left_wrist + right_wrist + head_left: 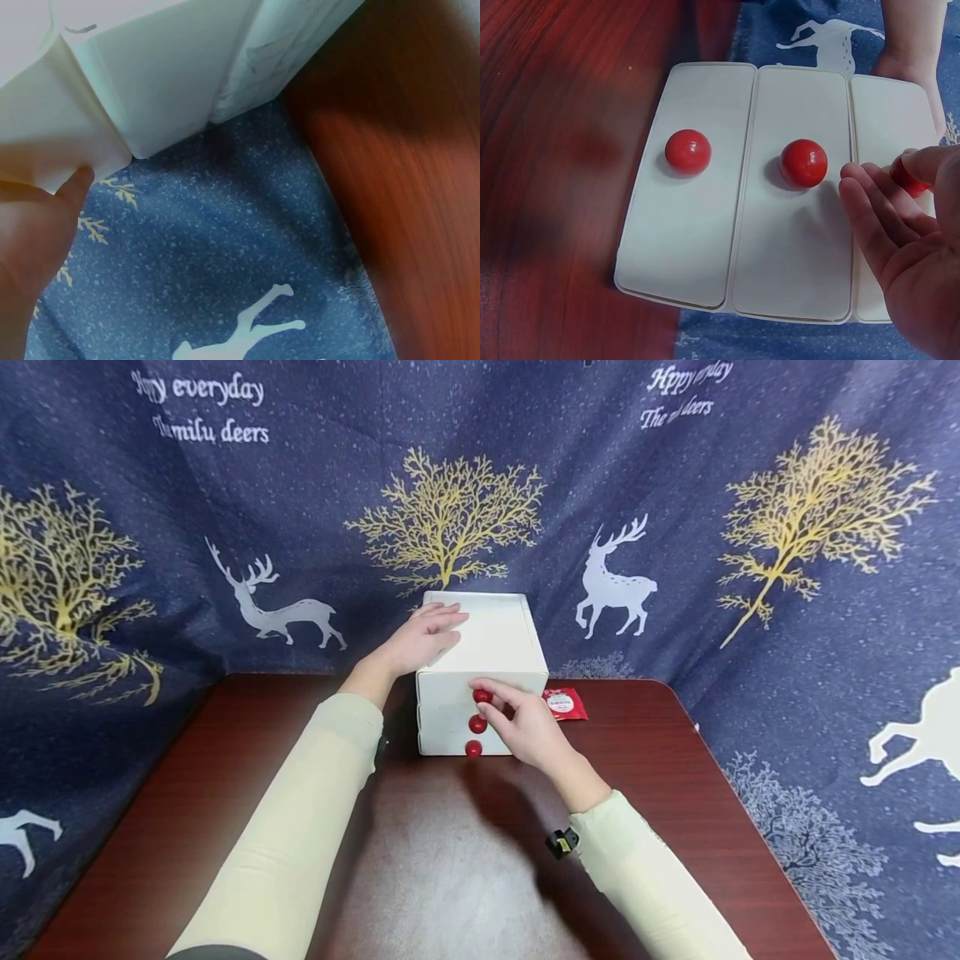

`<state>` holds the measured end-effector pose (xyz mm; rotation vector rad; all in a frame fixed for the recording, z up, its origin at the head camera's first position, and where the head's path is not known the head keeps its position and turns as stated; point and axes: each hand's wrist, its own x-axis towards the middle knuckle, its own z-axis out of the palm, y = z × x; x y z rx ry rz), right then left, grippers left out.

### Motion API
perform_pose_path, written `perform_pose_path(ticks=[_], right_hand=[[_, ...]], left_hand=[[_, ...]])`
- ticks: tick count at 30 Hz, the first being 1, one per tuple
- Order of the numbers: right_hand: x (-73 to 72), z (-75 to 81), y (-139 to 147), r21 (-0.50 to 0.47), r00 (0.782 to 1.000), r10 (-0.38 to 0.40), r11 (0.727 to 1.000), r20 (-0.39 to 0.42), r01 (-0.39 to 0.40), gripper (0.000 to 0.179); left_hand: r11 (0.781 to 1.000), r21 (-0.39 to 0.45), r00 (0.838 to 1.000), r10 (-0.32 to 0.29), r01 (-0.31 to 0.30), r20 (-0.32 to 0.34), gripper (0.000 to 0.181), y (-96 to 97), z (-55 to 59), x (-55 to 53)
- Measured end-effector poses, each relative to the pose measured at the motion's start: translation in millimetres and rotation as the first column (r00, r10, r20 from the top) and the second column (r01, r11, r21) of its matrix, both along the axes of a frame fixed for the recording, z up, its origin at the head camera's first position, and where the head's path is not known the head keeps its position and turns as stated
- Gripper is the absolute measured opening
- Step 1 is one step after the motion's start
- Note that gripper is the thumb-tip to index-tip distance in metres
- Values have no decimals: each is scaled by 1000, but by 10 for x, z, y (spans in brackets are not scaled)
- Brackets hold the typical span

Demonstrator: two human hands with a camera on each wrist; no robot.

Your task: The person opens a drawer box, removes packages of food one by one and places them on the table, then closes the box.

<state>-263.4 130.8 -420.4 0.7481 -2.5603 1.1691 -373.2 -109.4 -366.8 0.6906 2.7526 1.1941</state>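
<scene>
A white box of three stacked drawers [510, 627] stands on the table, each drawer front bearing a round red knob. My left hand [423, 639] rests on the left part of its top with the fingers nearly straight; in the left wrist view that hand [37, 232] lies along the box's edge. At the front, my right hand [528, 727] pinches the top red knob [482, 695] between thumb and finger. In the right wrist view, the middle knob [803, 163] and bottom knob [688, 152] stand free of the fingers, and all three drawer fronts look closed.
A red and white packet [565, 703] lies on the table just right of the box. The dark red wooden table [637, 777] reaches back to a blue cloth [480, 427] printed with deer and trees, which hangs behind and at both sides.
</scene>
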Motion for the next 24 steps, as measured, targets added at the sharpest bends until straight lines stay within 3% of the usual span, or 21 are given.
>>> perform_pose_path(ticks=[17,24], right_hand=[[26,-4,87,15,1000,15,1000,25,-15,44],[98,-36,151,-99,994,89,992,64,-83,31]], left_hand=[[1000,-6,1000,16,-16,13,55,17,-6,-9],[1000,4,1000,16,-16,14,55,11,11,8]])
